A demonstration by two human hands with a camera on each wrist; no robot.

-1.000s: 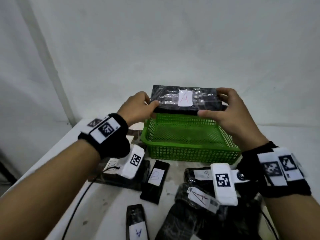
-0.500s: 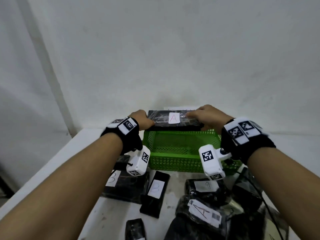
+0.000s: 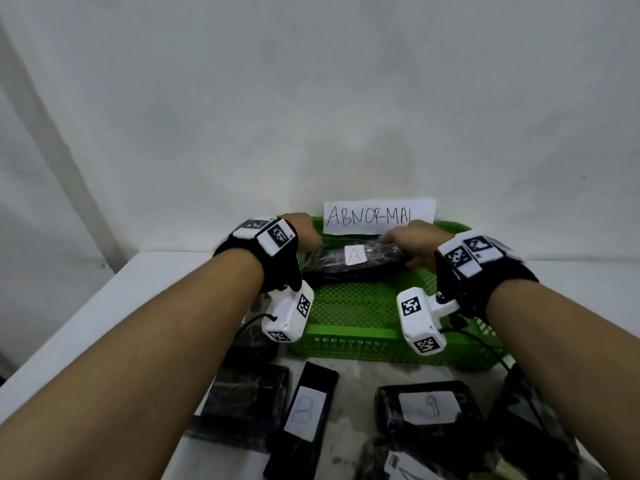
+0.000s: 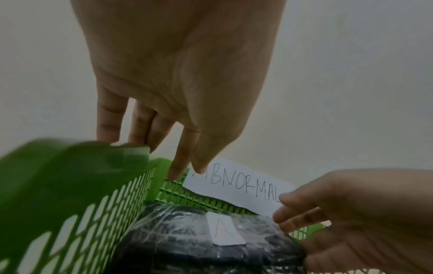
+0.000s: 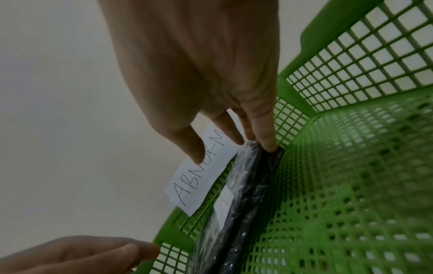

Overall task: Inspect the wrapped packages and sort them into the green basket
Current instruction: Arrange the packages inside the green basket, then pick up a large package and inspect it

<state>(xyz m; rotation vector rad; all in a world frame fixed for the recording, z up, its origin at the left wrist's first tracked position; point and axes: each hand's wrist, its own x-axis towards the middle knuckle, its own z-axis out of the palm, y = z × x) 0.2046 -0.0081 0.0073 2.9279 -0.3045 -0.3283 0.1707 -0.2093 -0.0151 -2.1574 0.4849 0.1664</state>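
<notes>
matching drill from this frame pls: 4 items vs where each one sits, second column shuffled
Things:
1. package A
2. ABNORMAL sign
3. package B
4. package 9

Places:
a. on the table, right, in front of the green basket
b. inside the basket, by its far wall
c. on the table, left of the 9
d. on the basket's far wall

Pairs: 1-b, 2-d, 3-c, 4-a

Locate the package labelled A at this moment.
In the head view, the package labelled A lies inside the green basket against its far wall, below the ABNORMAL sign, between both hands.
</notes>
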